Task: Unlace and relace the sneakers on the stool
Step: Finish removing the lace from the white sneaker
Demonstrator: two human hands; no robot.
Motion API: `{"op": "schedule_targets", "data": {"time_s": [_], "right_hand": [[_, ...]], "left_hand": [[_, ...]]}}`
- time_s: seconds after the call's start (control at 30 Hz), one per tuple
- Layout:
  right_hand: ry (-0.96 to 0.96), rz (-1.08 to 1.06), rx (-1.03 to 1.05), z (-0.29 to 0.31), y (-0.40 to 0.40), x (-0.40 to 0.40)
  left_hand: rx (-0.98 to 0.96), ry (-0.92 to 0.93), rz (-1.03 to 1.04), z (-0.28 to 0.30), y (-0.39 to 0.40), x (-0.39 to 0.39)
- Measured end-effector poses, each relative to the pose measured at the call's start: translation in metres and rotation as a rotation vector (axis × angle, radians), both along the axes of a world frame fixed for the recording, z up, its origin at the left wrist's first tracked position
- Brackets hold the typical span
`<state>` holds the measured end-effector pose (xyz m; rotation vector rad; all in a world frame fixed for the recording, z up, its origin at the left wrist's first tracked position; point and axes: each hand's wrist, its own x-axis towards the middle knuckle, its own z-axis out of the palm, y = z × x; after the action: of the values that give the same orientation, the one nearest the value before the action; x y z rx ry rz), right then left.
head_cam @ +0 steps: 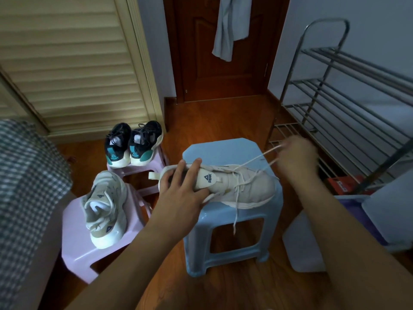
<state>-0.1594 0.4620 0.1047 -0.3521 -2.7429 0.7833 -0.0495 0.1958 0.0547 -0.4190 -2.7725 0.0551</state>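
Sneaker (pixel 241 186), cream, lies on its side on the blue stool (pixel 223 151) at centre frame, toe pointing right, heel to the left. My left hand (pixel 178 193) is spread flat over the heel and collar, fingers mostly straight, pinning the shoe down rather than gripping it. My right hand (pixel 295 155), right of centre and blurred, pinches the lace (pixel 257 158) and draws two strands up and away from the eyelets; another strand dangles off the stool's front edge. I read this as mid-unlacing or threading, can't tell which. Shoe looks light, upper soft and collapsible, so it will slide or roll on slick plastic unless held at the stiffer heel counter, where my left hand sits. Lace is thin, limp, likely to snag in eyelets; best taken near the tip. Lower left: second cream sneaker (pixel 104 209) on a pink stool (pixel 76 249). Above it, black pair (pixel 133 143) on another pink stool.
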Motion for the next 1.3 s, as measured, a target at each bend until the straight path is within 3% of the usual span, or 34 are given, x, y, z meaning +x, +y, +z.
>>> {"op": "schedule_targets", "data": {"time_s": [0.07, 0.1, 0.13, 0.2, 0.27, 0.37, 0.47, 0.57, 0.6, 0.63, 0.7, 0.77, 0.87, 0.93, 1.03, 1.17, 1.2, 1.3], "right_hand": [[0.032, -0.254, -0.055, 0.004, 0.029, -0.001], [0.051, -0.26, 0.014, 0.003, 0.032, -0.001], [0.078, -0.171, 0.099, 0.001, 0.025, 0.0], [0.079, 0.256, 0.145, -0.003, -0.006, 0.005], [-0.079, 0.66, 0.083, -0.005, -0.036, 0.015], [-0.094, 0.749, 0.164, -0.016, -0.048, 0.013], [0.019, 0.54, 0.084, -0.013, -0.04, 0.006], [0.222, -0.225, -0.586, 0.007, -0.003, -0.001], [0.265, -0.415, -0.714, 0.009, 0.014, -0.002], [0.233, -0.473, -0.636, 0.007, 0.025, -0.002], [0.092, -0.316, -0.277, -0.005, 0.027, 0.001], [0.01, 0.04, -0.041, -0.018, 0.008, 0.006], [0.033, 0.57, 0.115, -0.02, -0.024, 0.012], [0.026, 0.739, 0.236, -0.022, -0.039, 0.013], [0.024, 0.642, 0.247, -0.021, -0.046, 0.01], [0.255, -0.064, -0.07, 0.001, -0.01, -0.003], [0.247, -0.125, -0.085, 0.003, 0.0, -0.004], [0.029, 0.086, 0.068, -0.003, 0.002, 0.008]], "left_hand": [[-0.001, 0.009, 0.01, -0.001, 0.001, -0.001], [-0.004, 0.01, 0.01, -0.001, 0.001, -0.002], [-0.004, 0.008, 0.008, -0.001, 0.001, -0.003], [0.0, -0.002, 0.001, -0.001, 0.0, -0.005], [0.005, -0.01, -0.012, -0.001, -0.001, -0.005], [0.006, -0.006, -0.016, -0.001, -0.001, -0.004], [0.007, -0.008, -0.01, -0.002, -0.001, -0.001], [0.007, 0.002, -0.009, -0.003, -0.001, 0.001], [0.005, 0.008, -0.006, -0.003, -0.001, 0.002], [0.005, 0.016, -0.006, -0.004, -0.001, 0.002], [0.01, 0.029, -0.018, -0.004, -0.002, -0.001], [0.02, 0.025, -0.025, -0.005, -0.002, -0.003], [0.024, 0.007, -0.018, -0.004, -0.002, -0.003], [0.022, 0.015, -0.02, -0.004, -0.001, -0.003], [0.029, 0.019, -0.022, -0.006, -0.001, -0.002], [0.036, 0.016, -0.031, -0.007, -0.003, 0.003], [0.029, 0.021, -0.028, -0.007, -0.003, 0.003], [0.043, 0.026, -0.027, -0.006, -0.002, -0.001]]}}
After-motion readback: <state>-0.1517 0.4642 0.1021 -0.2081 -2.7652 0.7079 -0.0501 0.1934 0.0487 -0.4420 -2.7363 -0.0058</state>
